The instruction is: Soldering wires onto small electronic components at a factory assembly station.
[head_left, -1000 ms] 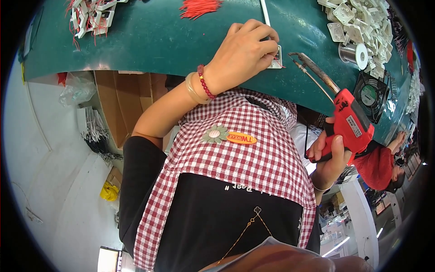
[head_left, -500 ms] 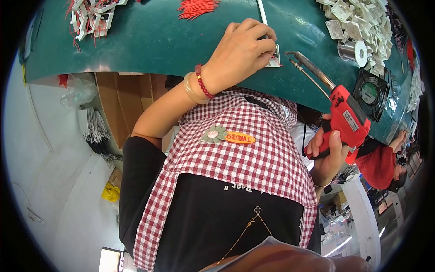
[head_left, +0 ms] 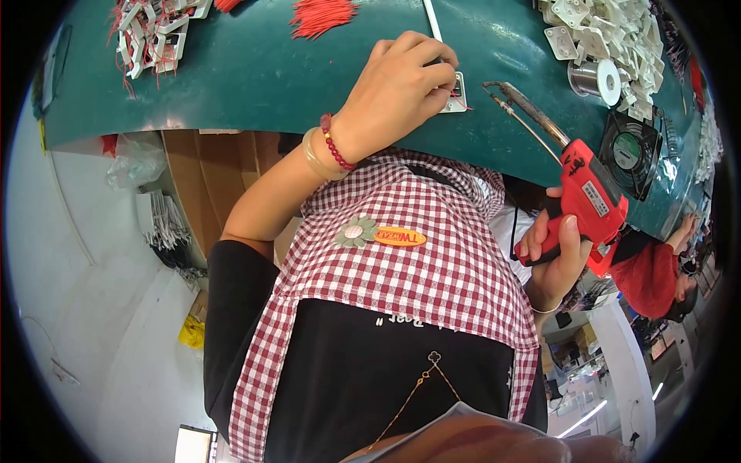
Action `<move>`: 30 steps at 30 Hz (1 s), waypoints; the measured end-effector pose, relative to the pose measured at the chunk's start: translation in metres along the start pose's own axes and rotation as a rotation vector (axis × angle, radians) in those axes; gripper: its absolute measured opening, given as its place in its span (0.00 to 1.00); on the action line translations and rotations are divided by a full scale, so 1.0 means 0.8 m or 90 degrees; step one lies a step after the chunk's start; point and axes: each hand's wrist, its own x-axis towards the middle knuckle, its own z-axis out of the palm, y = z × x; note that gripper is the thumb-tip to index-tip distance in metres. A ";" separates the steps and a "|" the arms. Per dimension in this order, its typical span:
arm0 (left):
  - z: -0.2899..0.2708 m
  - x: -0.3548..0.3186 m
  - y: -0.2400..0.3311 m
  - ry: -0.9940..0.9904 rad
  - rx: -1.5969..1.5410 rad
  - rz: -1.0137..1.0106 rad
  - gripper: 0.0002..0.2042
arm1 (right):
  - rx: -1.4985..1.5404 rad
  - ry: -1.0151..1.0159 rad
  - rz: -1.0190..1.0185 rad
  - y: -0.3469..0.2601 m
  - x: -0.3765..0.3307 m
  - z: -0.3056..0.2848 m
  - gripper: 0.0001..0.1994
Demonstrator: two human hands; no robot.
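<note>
My left hand is closed over a small white plastic piece at the near edge of the green table. A flat end of the piece with a hole and a thin red wire shows past the fingers; the rest is under my hand. A dark bit shows by the fingertips, too covered to name. In my right hand is a red soldering gun, my fingers wrapped around its handle. Its metal tip points left, just right of the white piece and apart from it.
Red wires lie in a bundle at the back. White parts with red wires are heaped far left, plain white parts far right. A solder spool and a black fan stand right. Another person in a red sleeve sits beyond.
The view has shifted slightly. The soldering gun's tip is a little farther from the white piece. Both hands keep their hold.
</note>
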 end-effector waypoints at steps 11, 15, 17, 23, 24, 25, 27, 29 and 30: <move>-0.003 -0.001 0.000 -0.001 0.013 0.011 0.03 | 0.040 -0.009 -0.018 0.026 0.018 -0.013 0.21; -0.005 -0.005 0.015 0.011 0.019 -0.047 0.16 | 0.158 -0.061 -0.029 0.067 0.038 -0.030 0.21; -0.005 -0.008 0.026 0.032 0.031 -0.087 0.22 | 0.236 -0.069 -0.053 0.082 0.046 -0.032 0.21; 0.011 -0.018 0.034 0.001 0.073 -0.118 0.31 | 0.297 -0.095 -0.081 0.101 0.065 -0.026 0.22; 0.012 -0.020 0.034 0.000 0.072 -0.115 0.31 | 0.307 -0.106 -0.088 0.103 0.067 -0.026 0.21; 0.012 -0.023 0.034 0.054 0.086 -0.080 0.31 | 0.317 -0.116 -0.096 0.104 0.069 -0.026 0.21; 0.012 -0.027 0.031 0.109 0.101 -0.044 0.31 | 0.321 -0.112 -0.095 0.104 0.071 -0.026 0.21; 0.012 -0.028 0.024 0.232 0.158 0.071 0.31 | 0.325 -0.110 -0.094 0.105 0.072 -0.026 0.21; 0.014 -0.028 0.023 0.261 0.174 0.085 0.30 | 0.331 -0.109 -0.091 0.106 0.073 -0.026 0.21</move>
